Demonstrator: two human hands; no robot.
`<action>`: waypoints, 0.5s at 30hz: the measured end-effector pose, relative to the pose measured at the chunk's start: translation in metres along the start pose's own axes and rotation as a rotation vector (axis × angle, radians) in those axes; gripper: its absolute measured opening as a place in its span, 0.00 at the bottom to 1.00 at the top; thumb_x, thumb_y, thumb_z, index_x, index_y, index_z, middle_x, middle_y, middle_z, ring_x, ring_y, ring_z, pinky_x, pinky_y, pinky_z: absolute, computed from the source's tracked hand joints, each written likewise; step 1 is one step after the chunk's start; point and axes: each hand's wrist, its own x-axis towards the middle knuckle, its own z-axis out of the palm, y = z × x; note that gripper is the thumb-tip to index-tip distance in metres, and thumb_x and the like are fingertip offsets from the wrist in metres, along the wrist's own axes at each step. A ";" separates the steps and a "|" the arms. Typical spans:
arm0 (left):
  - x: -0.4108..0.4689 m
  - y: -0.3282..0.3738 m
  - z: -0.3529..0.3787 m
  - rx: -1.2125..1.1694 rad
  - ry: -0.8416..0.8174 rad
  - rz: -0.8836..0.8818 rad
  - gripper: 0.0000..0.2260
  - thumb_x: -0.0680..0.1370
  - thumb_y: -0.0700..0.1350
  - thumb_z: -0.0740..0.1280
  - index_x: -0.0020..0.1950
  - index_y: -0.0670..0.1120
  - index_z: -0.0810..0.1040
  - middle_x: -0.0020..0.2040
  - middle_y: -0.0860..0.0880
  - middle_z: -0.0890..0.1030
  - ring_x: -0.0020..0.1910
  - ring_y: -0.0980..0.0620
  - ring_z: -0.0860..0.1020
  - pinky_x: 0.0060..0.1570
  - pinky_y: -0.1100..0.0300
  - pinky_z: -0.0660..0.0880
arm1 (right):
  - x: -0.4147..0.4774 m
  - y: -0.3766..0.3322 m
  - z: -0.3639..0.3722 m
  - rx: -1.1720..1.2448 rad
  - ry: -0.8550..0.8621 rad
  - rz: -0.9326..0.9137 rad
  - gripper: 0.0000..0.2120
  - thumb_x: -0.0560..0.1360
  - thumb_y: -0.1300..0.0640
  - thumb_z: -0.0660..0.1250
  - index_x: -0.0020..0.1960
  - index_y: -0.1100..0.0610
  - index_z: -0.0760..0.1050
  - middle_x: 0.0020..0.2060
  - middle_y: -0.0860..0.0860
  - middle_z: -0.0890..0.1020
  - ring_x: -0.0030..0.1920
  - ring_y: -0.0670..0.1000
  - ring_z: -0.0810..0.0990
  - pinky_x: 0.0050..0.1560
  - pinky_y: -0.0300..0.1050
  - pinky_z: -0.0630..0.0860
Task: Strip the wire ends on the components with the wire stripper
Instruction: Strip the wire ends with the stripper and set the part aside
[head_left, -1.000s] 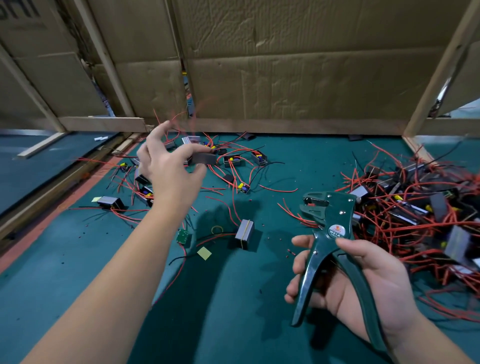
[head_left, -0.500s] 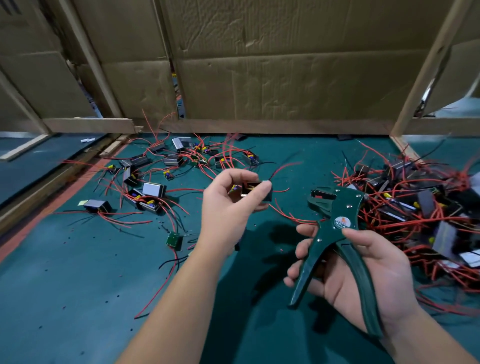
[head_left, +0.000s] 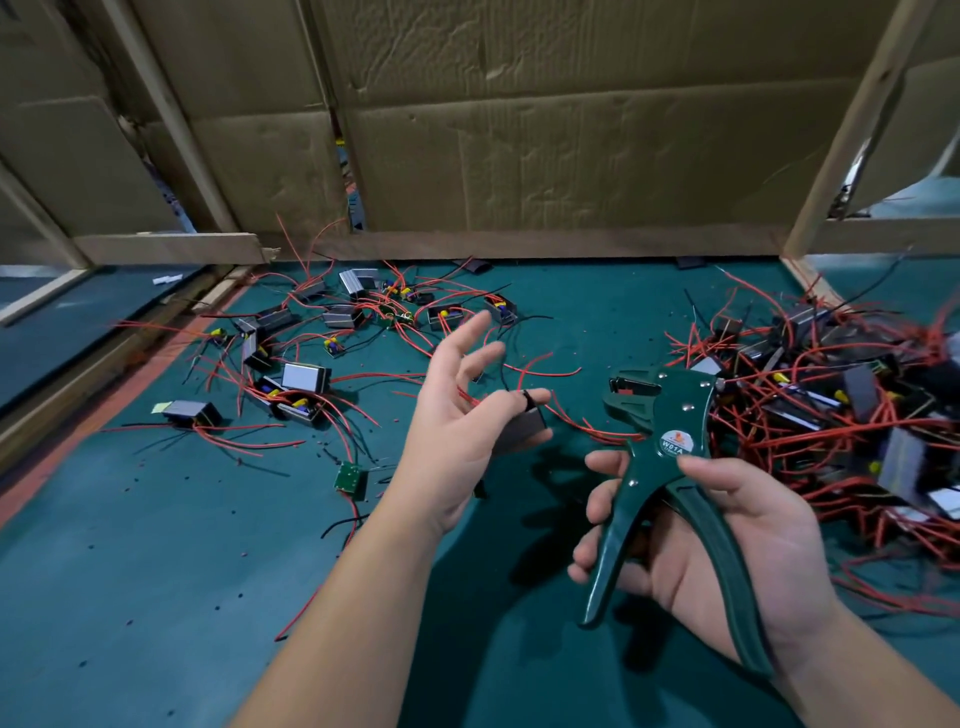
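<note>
- The left hand (head_left: 457, 436) pinches a small grey component (head_left: 524, 427) between the thumb and one finger, with its other fingers (head_left: 467, 335) spread above the teal surface (head_left: 156, 597).
- The right hand (head_left: 727, 540) grips the green wire stripper (head_left: 657, 447) by its handles (which stand spread apart), its head up and just beside the component.
- A red wire (head_left: 582, 425) runs between the component and the stripper's head.
- A tangled pile (head_left: 841, 410) of wired components lies at the right, and scattered components (head_left: 306, 376) lie at the left.
- A bare circuit board (head_left: 349, 479) lies nearer.

the blurred component (head_left: 522, 428) is hidden partly by the left hand (head_left: 452, 431), and the wire pile (head_left: 841, 410) runs off frame.
</note>
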 end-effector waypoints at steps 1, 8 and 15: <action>0.001 -0.001 0.000 0.004 0.006 0.005 0.31 0.73 0.30 0.64 0.68 0.59 0.66 0.68 0.46 0.67 0.45 0.47 0.84 0.36 0.59 0.79 | 0.000 0.000 0.000 -0.001 0.004 -0.002 0.34 0.52 0.51 0.78 0.54 0.68 0.79 0.39 0.66 0.77 0.36 0.67 0.79 0.39 0.63 0.78; 0.001 -0.005 -0.006 0.088 -0.043 -0.050 0.26 0.71 0.31 0.59 0.67 0.48 0.69 0.37 0.49 0.83 0.36 0.51 0.80 0.40 0.64 0.75 | 0.001 0.000 -0.001 -0.004 0.022 -0.010 0.35 0.51 0.51 0.79 0.54 0.68 0.78 0.39 0.66 0.77 0.36 0.68 0.79 0.39 0.63 0.77; -0.005 -0.001 0.002 0.220 -0.003 0.004 0.09 0.76 0.42 0.67 0.42 0.53 0.85 0.29 0.49 0.80 0.28 0.54 0.77 0.29 0.65 0.69 | 0.001 0.000 -0.001 -0.019 0.027 0.000 0.35 0.52 0.51 0.79 0.53 0.68 0.79 0.39 0.67 0.77 0.36 0.68 0.79 0.40 0.64 0.77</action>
